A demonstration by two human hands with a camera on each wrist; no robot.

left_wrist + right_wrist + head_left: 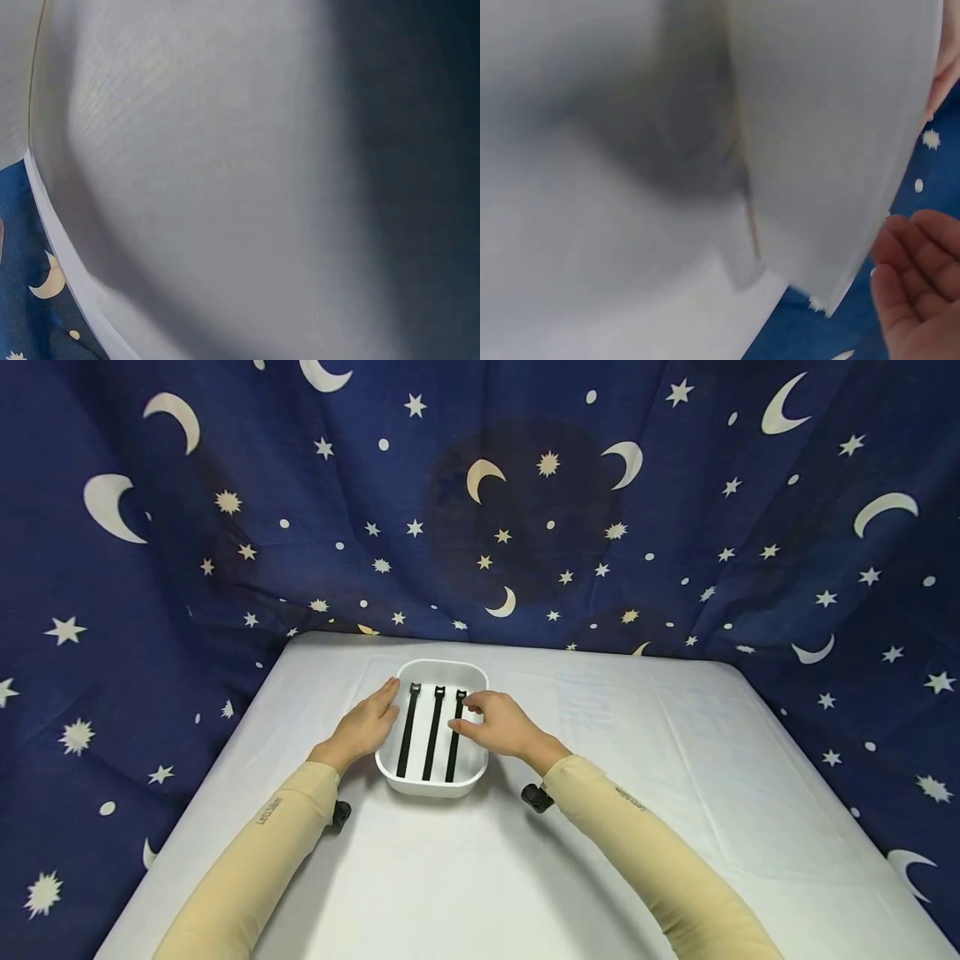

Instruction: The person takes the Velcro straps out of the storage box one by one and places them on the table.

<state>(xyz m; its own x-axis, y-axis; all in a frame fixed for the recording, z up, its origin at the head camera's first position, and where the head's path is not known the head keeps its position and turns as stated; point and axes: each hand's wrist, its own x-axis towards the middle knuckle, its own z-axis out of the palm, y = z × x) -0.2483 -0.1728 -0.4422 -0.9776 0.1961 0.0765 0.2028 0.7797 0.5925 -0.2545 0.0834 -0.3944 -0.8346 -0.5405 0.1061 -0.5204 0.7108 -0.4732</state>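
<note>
My left hand [365,723] lies flat against the left outer wall of the white tray [433,785], fingers straight and close together, pointing away from me along the rim; it grips nothing, only touches the plastic. My right hand [497,723] reaches over the tray's right side, fingers loosely bent and a little apart, the fingertips [459,724] down on or just above the rightmost black strap [454,737]; from the head view I cannot tell whether they pinch it or merely rest there.

The tray sits on the white tablecloth [525,877], towards the far edge of the table and a little left of its middle; inside it three black straps lie side by side, parallel, running away from me, each with a small looped head at the far end; the left strap [407,731] and the middle strap [432,733] lie apart from both hands.

My left wrist view is filled by a blurred white surface, with a sliver of the blue moon-and-star cloth [30,315] at the lower left; my right wrist view shows blurred white planes, the same cloth, and my curled right fingers [907,300] at the lower right, holding nothing that I can make out there.

Beige sleeves [255,860] cover both forearms; the blue cloth hangs behind and beside the table.
</note>
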